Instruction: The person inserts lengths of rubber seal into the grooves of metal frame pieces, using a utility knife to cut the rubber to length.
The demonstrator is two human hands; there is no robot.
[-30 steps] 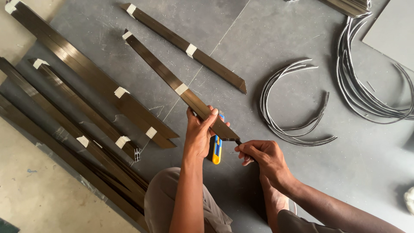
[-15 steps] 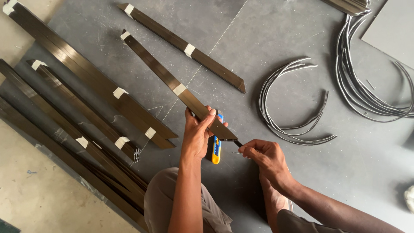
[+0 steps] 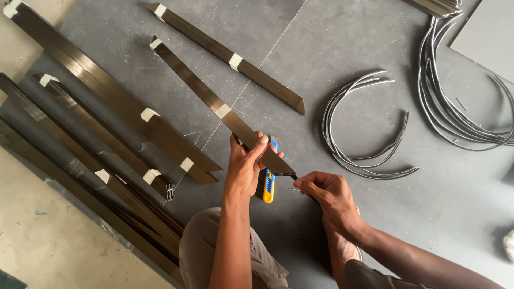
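- Left hand (image 3: 245, 163) fingers clamp the long dark metal strip with tape bands (image 3: 222, 111) near its pointed end.
- Right hand (image 3: 325, 194) fingers pinch together at that tip.
- Yellow-and-blue utility knife (image 3: 269, 182) lies beneath on the grey floor (image 3: 342, 43).
- Curved grey rods (image 3: 356, 126) lie nearby.

A dark grey floor mat (image 3: 342, 48), crossed by a thin pale line, is laid over a pale concrete floor (image 3: 48, 241) seen at the left. A second grey sheet (image 3: 490, 29) is seen at the upper right. Even, soft daylight is cast throughout.

Utility knife (image 3: 269, 181) half hidden behind left hand (image 3: 245, 167).
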